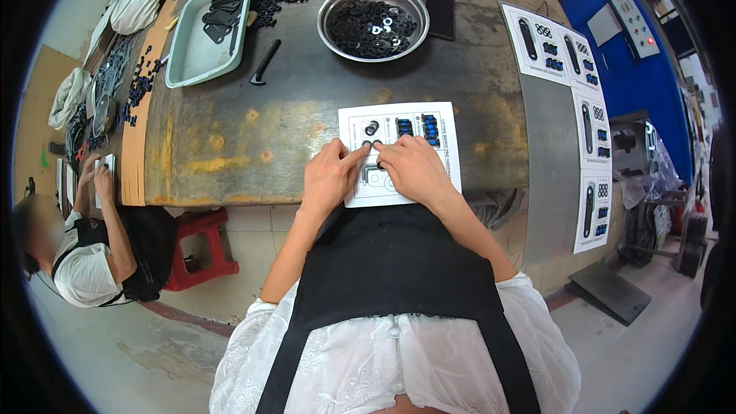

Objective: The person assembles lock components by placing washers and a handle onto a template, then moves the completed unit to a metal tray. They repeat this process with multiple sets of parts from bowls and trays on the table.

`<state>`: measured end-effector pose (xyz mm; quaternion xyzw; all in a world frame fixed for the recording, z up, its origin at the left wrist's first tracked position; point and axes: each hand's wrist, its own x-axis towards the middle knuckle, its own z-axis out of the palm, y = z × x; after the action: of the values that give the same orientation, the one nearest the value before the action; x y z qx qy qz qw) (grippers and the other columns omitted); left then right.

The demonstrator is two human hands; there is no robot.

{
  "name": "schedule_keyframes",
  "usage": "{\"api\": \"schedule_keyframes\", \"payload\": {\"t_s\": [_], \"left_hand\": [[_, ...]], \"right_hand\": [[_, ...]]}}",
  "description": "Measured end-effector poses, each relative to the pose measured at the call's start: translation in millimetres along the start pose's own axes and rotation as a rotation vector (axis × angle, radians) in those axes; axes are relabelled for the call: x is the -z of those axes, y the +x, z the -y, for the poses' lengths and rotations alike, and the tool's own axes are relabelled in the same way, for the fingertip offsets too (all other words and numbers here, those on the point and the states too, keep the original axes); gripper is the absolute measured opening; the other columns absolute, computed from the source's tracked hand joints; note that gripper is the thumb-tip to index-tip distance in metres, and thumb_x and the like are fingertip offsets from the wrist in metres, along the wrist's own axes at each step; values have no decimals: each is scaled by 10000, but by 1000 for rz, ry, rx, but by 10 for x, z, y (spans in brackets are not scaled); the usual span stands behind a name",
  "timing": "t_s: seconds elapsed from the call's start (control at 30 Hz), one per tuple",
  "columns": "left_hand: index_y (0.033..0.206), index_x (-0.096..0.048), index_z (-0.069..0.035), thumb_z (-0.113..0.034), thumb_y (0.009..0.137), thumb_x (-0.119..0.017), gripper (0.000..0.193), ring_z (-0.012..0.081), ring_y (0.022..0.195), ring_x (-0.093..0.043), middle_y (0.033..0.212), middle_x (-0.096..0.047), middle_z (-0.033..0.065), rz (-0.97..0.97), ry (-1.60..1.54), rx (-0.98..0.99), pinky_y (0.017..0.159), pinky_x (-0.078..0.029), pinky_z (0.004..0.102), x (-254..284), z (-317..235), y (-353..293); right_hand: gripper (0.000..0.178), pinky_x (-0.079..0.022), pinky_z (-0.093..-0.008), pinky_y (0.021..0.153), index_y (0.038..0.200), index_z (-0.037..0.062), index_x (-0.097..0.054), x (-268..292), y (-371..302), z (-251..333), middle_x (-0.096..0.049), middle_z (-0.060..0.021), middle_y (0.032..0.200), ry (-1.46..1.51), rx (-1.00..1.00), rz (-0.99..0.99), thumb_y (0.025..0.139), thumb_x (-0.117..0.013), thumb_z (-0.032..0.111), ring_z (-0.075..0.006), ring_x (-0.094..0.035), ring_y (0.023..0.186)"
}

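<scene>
A white printed card (399, 111) lies flat at the table's front edge, under both hands. My left hand (328, 176) rests on its left side, index finger stretched to a black washer (366, 143) and the thumb apart. From the right, my right hand (418, 169) reaches in with its index fingertip at another black washer beside the first. Its fingers are curled, and a small dark thing shows under them; I cannot make out what it is. More black washers (372, 128) lie overlapping just above. Two groups of black-and-blue bolts (430, 129) lie on the card's upper right.
A steel bowl (328, 40) of washers and a pale green tray (175, 69) stand behind. A black T-shaped tool (265, 62) lies between them. Several filled cards (590, 211) line the right side. At left, a person (88, 261) works beside a red stool (203, 249).
</scene>
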<state>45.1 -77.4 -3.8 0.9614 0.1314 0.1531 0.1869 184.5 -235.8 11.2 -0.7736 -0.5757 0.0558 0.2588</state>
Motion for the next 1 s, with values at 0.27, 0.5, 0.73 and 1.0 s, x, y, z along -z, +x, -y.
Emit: {"api": "schedule_keyframes", "payload": {"t_s": [0.27,0.5,0.73,1.0], "left_hand": [[1150,-752,-230,-54,800,-678,399,213,764,-598,838,-533,30,-6,-37,32,644,-504,351,32,-40,185],[1158,-753,-248,-59,803,-665,411,214,777,-607,849,-544,31,9,25,25,642,-504,354,18,120,207],[1130,-768,-240,-69,790,-710,385,196,715,-591,811,-524,16,-40,20,17,607,-508,344,1,84,161],[1173,-744,-258,-62,805,-662,425,216,753,-610,850,-550,28,-29,-30,21,632,-508,356,-37,53,219]], "right_hand": [[193,-471,-377,848,1023,44,-735,53,128,-52,-744,-33,1054,54,0,-117,870,-648,124,-236,-616,922],[284,-470,-379,845,1115,33,-731,-19,280,-115,-740,-40,1009,7,26,-91,860,-650,128,-238,-614,925],[129,-464,-369,864,946,68,-724,8,174,-73,-721,-2,1193,-4,-15,-7,892,-628,134,-222,-600,942],[124,-460,-367,878,931,68,-731,8,129,-59,-742,-10,1088,1,43,-49,843,-652,104,-211,-608,930]]}}
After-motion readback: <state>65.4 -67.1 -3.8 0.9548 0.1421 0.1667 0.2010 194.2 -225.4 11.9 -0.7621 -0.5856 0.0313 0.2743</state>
